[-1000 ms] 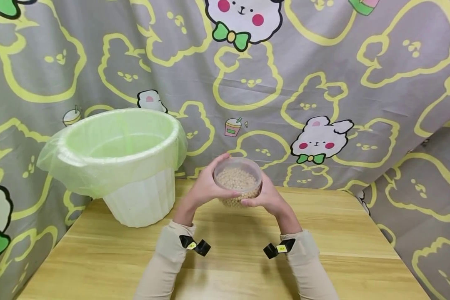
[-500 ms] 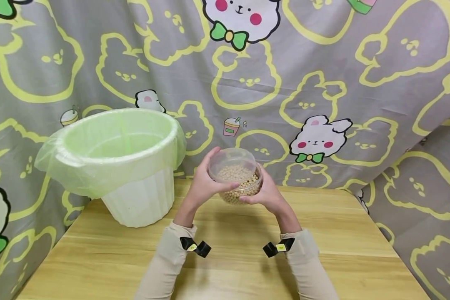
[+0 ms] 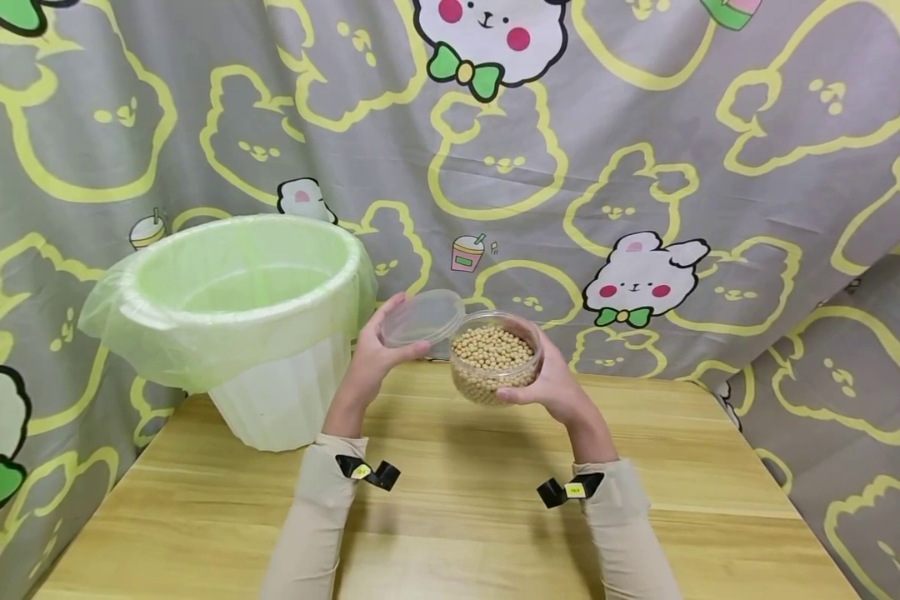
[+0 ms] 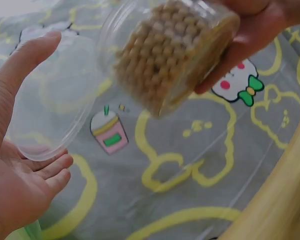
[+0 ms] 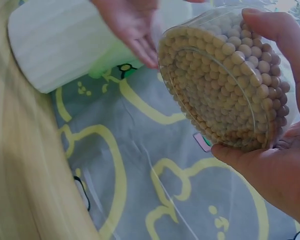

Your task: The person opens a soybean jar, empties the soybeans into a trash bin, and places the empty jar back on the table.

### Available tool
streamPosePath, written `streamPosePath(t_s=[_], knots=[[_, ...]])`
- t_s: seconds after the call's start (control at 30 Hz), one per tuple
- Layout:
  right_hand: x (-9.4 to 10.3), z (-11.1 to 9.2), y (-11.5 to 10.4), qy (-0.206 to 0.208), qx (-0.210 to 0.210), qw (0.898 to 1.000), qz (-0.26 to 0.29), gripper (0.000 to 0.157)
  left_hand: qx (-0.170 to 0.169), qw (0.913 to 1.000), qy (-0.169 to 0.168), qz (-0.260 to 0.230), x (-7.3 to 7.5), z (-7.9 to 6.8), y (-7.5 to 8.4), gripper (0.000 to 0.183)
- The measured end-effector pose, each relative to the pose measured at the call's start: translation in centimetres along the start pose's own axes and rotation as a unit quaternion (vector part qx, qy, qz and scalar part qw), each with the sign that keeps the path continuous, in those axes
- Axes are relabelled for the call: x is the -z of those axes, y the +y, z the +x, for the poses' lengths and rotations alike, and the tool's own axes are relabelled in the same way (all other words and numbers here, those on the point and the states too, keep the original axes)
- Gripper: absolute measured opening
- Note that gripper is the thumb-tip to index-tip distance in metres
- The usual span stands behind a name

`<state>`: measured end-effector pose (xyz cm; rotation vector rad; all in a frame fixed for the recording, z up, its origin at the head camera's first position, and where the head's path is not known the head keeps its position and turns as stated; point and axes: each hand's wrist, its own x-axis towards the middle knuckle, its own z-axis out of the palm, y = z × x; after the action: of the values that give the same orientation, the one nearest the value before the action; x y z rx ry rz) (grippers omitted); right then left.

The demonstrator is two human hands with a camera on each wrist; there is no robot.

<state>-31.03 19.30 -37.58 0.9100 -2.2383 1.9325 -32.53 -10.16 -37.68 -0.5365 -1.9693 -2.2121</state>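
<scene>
My right hand point(image 3: 551, 379) grips a clear round plastic jar point(image 3: 495, 387) full of small beige balls point(image 3: 492, 347), its mouth uncovered and facing up toward the head camera. In the right wrist view, thumb and fingers wrap the jar's side and the balls point(image 5: 225, 85) press against the clear base. My left hand point(image 3: 371, 358) holds the translucent round lid point(image 3: 422, 318) by its edge, tilted, just left of the jar's rim. The left wrist view has the lid point(image 4: 55, 100) between thumb and fingers, apart from the jar's body point(image 4: 165, 55).
At the table's left stands a white ribbed bin point(image 3: 281, 400) lined with a pale green bag point(image 3: 172, 350). A wooden table point(image 3: 465, 517) lies beneath both hands. Behind it hangs a grey cartoon-print curtain point(image 3: 390, 158).
The lid has come off the jar: my left hand has carried it leftward, tilting it. My right hand has moved slightly right with the jar, uncovering the balls.
</scene>
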Motion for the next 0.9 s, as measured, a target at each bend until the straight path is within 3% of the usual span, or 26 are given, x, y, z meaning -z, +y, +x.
streamPosePath(t_s=[0.2, 0.43, 0.67, 0.9], knots=[[1.3, -0.3, -0.4, 0.023, -0.006, 1.0, 0.002, 0.105, 0.043, 0.9989, -0.005, 0.017, 0.8, 0.3, -1.7, 0.099], [2.3, -0.5, -0.6, 0.044, -0.003, 0.999, 0.014, 0.105, 0.086, 0.9906, -0.025, 0.104, -0.8, 0.5, -4.2, 0.11], [2.7, -0.5, -0.2, 0.045, -0.006, 0.999, 0.026, 0.106, 0.109, 0.9707, -0.08, 0.199, -1.7, 0.1, -6.4, 0.119], [2.9, -0.5, -0.1, 0.046, -0.01, 0.998, 0.031, 0.106, 0.115, 0.9542, -0.129, 0.244, -1.4, -0.4, -8.7, 0.124]])
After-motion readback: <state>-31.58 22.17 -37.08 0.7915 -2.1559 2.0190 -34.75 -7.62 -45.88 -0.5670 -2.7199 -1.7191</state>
